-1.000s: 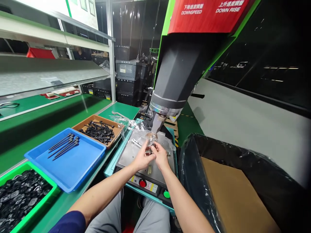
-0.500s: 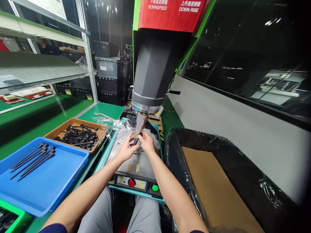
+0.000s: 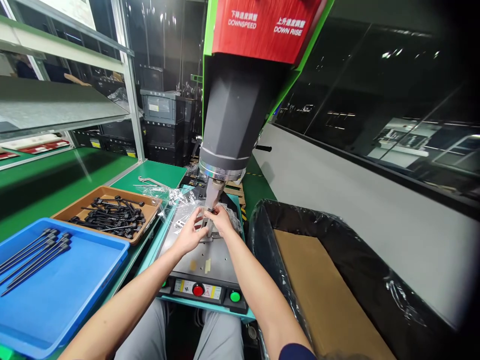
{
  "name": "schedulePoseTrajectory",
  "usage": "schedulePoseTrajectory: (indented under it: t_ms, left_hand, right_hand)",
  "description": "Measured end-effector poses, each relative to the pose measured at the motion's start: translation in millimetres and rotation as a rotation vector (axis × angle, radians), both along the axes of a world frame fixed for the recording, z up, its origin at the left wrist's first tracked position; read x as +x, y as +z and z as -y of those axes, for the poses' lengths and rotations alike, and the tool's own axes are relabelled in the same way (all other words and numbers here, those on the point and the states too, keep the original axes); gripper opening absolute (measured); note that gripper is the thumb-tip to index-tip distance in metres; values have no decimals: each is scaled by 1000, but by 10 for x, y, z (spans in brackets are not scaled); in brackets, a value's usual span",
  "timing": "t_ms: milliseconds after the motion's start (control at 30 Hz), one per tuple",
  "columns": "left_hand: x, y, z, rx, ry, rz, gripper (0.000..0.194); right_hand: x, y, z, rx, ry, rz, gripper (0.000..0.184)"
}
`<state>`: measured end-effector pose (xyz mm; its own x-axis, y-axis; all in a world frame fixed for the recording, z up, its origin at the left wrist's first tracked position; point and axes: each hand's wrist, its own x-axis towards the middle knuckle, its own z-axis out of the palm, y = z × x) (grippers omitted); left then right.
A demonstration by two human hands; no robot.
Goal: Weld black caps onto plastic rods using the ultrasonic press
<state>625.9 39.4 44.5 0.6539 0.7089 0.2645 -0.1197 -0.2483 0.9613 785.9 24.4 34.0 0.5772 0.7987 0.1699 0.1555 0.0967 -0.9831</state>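
Below the pointed metal horn (image 3: 214,192) of a press, both my hands meet at a small upright metal fixture (image 3: 209,228). My right hand (image 3: 221,221) pinches a small black part (image 3: 210,211) at the fixture's top; fingers cover most of it, so its exact shape is hidden. On the fixture's left side is my left hand (image 3: 189,234), its thumb and forefinger spread apart, with the fingertips close to the black part. Whether those fingertips touch it I cannot tell.
To the left stand a blue tray (image 3: 86,280) with several long black stems and a brown tray (image 3: 150,202) heaped with black stemmed pieces. Red (image 3: 198,289) and green (image 3: 235,296) buttons line the press front. A black-lined bin (image 3: 262,240) holding cardboard stands right.
The view has swung right, so the press and trays sit further left. My hands stay under the horn; the right one has brought the black part down to the fixture's top.
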Motion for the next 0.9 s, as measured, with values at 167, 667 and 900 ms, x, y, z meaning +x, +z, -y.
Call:
schedulePoseTrajectory:
  t_ms: [167, 667, 900]
  left_hand:
    - [-31, 40, -9, -4, 9, -15, 78]
    - [-11, -95, 131, 223, 47, -129, 77]
    - [-85, -250, 337, 110, -1, -84, 82]
  right_hand:
    - [60, 80, 128, 68, 117, 29, 27]
    - [-1, 10, 196, 186, -14, -550, 39]
    - [56, -37, 131, 112, -150, -655, 29]
